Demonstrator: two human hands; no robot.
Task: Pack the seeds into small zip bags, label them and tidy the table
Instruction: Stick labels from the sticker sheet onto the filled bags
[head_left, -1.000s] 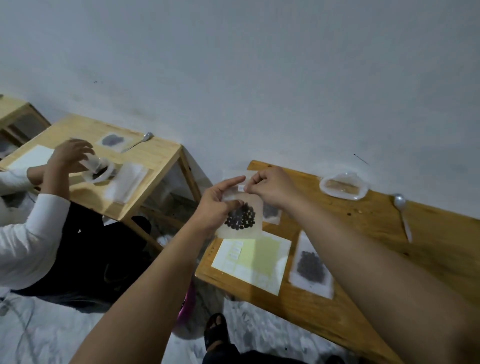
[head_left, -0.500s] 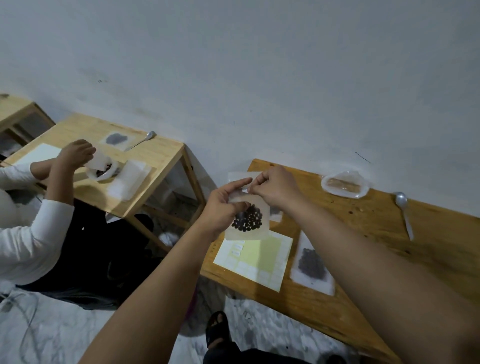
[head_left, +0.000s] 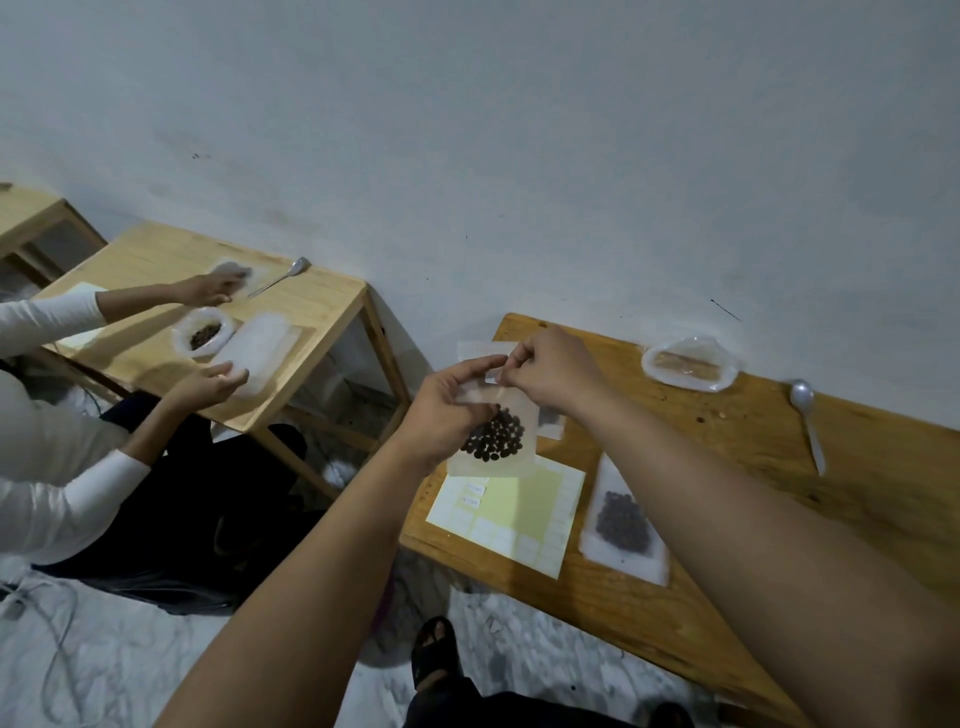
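Observation:
A small clear zip bag (head_left: 498, 441) with dark seeds in its lower half hangs above the left end of my wooden table (head_left: 727, 618). My left hand (head_left: 452, 410) grips the bag's upper left side, thumb and fingers curled round it. My right hand (head_left: 550, 366) pinches the bag's top edge. Below the bag lies a yellow label sheet (head_left: 511, 512) with white stickers. A second filled seed bag (head_left: 623, 522) lies flat to its right. More bags (head_left: 550, 421) lie behind my hands, mostly hidden.
An open plastic bag with pale contents (head_left: 688, 364) and a metal spoon (head_left: 808, 415) lie at the table's back by the wall. To the left a person in white sleeves (head_left: 62, 312) works at another table (head_left: 311, 312) with seeds, bags and a spoon. My sandalled foot (head_left: 436, 654) is below.
My hands and the bag have kept almost the same place, my right fingers still at the top edge. The person at the left table has reached one hand toward the far bag.

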